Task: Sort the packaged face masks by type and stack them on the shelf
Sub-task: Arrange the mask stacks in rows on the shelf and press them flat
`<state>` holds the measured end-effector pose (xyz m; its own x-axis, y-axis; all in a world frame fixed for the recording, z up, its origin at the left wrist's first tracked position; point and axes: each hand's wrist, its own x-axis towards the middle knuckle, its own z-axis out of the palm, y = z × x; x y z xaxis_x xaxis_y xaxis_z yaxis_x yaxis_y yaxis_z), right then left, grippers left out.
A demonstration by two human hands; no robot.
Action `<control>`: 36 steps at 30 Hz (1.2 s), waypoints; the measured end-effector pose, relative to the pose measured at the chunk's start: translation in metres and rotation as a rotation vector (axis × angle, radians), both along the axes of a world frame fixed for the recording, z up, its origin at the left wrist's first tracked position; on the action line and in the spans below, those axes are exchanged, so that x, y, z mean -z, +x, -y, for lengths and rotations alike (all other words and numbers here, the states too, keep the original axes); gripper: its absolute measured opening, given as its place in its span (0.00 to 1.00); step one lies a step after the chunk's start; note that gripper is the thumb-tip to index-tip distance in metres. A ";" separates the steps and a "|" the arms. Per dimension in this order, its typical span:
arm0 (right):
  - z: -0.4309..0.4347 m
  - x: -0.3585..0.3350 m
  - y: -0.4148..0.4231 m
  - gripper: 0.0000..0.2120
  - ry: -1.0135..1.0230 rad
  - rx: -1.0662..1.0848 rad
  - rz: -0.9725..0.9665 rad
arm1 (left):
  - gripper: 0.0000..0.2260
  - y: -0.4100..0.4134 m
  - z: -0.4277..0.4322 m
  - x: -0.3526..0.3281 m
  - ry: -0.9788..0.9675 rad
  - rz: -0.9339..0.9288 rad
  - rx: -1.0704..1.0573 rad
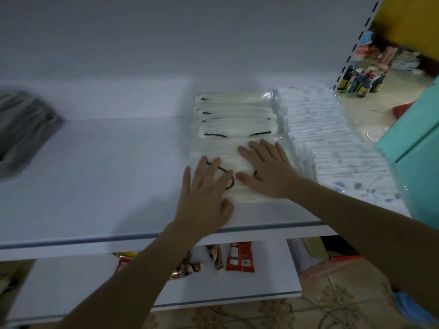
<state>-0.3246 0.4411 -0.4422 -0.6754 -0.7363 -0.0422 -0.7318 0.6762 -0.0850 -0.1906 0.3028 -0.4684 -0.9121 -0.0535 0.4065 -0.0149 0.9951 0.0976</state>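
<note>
A row of clear packets holding cream masks with black ear loops [235,119] runs front to back on the white shelf [99,181]. My left hand [206,195] lies flat with straight fingers on the frontmost cream packet [235,162]. My right hand [268,169] presses flat on the same packet's right half. Just to the right lies a second row of packets with white, blue-patterned masks [327,138]. A blurred dark grey pile, possibly grey masks [21,129], sits at the shelf's far left.
A teal box [413,148] stands at the right edge, beside the patterned row. The lower shelf [71,279] holds a red snack packet [241,256] and brown sachets [215,256]. Bottles [361,81] stand on the floor beyond the shelf upright.
</note>
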 end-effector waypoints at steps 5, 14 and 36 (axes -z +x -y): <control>0.009 -0.017 -0.004 0.33 -0.036 -0.011 -0.035 | 0.24 0.002 0.003 0.005 -0.024 0.063 0.097; 0.009 -0.010 -0.003 0.46 0.046 -0.038 -0.039 | 0.27 -0.003 -0.003 0.007 -0.081 0.026 0.150; 0.048 -0.039 -0.059 0.19 -0.034 0.307 0.161 | 0.33 -0.009 -0.032 0.023 0.004 0.013 -0.035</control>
